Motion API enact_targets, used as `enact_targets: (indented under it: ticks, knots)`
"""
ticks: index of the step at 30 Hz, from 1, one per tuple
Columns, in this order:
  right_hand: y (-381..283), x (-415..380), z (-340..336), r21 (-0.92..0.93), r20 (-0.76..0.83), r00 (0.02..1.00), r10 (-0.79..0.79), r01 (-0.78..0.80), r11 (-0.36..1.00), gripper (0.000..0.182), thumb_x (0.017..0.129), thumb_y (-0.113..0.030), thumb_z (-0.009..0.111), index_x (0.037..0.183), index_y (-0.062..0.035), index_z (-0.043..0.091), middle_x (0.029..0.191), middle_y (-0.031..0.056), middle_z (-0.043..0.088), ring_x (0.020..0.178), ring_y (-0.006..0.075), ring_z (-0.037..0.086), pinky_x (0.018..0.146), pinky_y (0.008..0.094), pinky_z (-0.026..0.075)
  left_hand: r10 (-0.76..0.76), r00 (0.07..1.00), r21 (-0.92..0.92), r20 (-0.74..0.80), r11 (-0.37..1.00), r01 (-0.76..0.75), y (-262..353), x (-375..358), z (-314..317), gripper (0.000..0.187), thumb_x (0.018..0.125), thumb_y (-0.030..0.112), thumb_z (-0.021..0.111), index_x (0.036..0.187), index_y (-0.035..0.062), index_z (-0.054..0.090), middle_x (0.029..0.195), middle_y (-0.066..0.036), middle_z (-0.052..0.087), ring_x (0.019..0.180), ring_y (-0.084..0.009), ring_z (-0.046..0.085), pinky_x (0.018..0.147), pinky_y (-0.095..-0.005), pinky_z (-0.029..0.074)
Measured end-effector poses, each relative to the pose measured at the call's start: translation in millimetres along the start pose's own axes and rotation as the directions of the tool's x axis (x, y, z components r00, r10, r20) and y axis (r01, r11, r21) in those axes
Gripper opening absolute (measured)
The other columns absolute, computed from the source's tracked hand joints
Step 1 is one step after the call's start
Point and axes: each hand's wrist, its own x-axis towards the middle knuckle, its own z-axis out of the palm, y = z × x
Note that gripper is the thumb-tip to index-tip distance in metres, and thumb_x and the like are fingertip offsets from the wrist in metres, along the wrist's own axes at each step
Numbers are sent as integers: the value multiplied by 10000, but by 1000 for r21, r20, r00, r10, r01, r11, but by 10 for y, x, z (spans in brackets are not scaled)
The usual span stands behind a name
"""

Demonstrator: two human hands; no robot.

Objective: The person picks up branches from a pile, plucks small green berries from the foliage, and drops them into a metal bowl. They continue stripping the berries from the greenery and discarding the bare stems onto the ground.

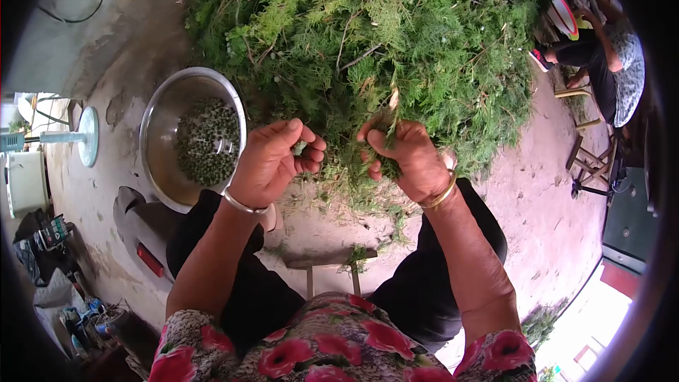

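A big heap of green cypress-like branches [368, 35] lies on the ground in front of me. My right hand [404, 159] is closed around a leafy sprig [391, 107] at the heap's near edge; a gold bangle sits on that wrist. My left hand [272, 161] pinches a small green seed cone [300, 147] between thumb and fingers, a silver bangle on the wrist. Just left of that hand stands a steel bowl [159, 117] holding many small green cones [206, 141].
A low wooden stool [329, 260] shows between my knees. A standing fan [85, 136] and clutter line the left wall. Another person [610, 56] sits at the far right beside wooden stools [590, 159]. The floor is bare pinkish concrete.
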Motion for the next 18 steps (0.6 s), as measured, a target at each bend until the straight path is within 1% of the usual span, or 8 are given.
enact_targets:
  ticks: [5,7,9,10,11,13,14,18]
  knots:
    - [207,-195,171,-280,-15,999,-50,44,959,85,841,-27,594,895,16,645,699,24,621,576,74,564,526,218,474,28,999,186,-20,982,-24,-344,-217,20,230,914,235,592,892,8,623,736,-63,603,576,-145,538,534,-244,411]
    - [374,-332,298,-399,56,941,-332,326,857,91,816,-35,635,891,18,642,711,19,626,600,69,562,553,235,484,41,999,198,-17,980,-37,-493,-407,159,222,907,213,602,954,-2,630,713,-31,571,548,-100,501,483,-217,382]
    - [577,-482,400,-231,-29,961,-276,262,937,113,789,-17,661,894,17,641,732,20,639,629,71,572,584,254,492,19,989,88,-144,996,-6,-607,-608,323,227,904,179,598,1010,-20,624,712,-6,557,555,-57,486,462,-200,370]
    - [621,-570,428,-409,-57,953,-298,250,878,129,783,-19,670,901,22,634,751,31,646,665,73,578,608,261,496,67,979,202,-190,979,-28,-583,-763,420,255,902,152,583,1069,-38,605,713,14,545,552,-28,470,452,-183,360]
    - [625,-723,485,-376,-72,960,-269,224,899,179,770,-47,693,923,27,638,761,43,650,691,67,570,614,256,491,68,984,209,-165,977,-33,-622,-891,444,255,902,152,583,1069,-38,605,713,14,545,552,-28,470,452,-183,360]
    - [655,-1001,581,-12,15,999,-32,32,999,256,778,-105,708,990,23,642,832,37,664,756,66,579,683,248,490,376,925,623,53,712,-325,-693,-1173,445,245,893,158,601,1064,-18,604,736,-4,554,554,-32,466,440,-168,330]
    - [656,-1127,605,-9,9,999,-48,48,999,256,778,-105,708,990,23,642,832,37,664,756,66,579,683,248,490,84,989,216,-120,975,-57,-714,-1303,456,332,878,178,631,1131,-22,555,738,4,548,551,-23,453,440,-155,320]
    - [818,-1524,715,-378,-5,983,-184,169,910,234,779,-106,711,943,46,642,768,38,651,712,56,557,649,254,479,-18,990,57,-140,998,26,-848,-1691,425,446,851,215,678,1182,-26,501,729,19,538,548,-23,449,428,-157,309]
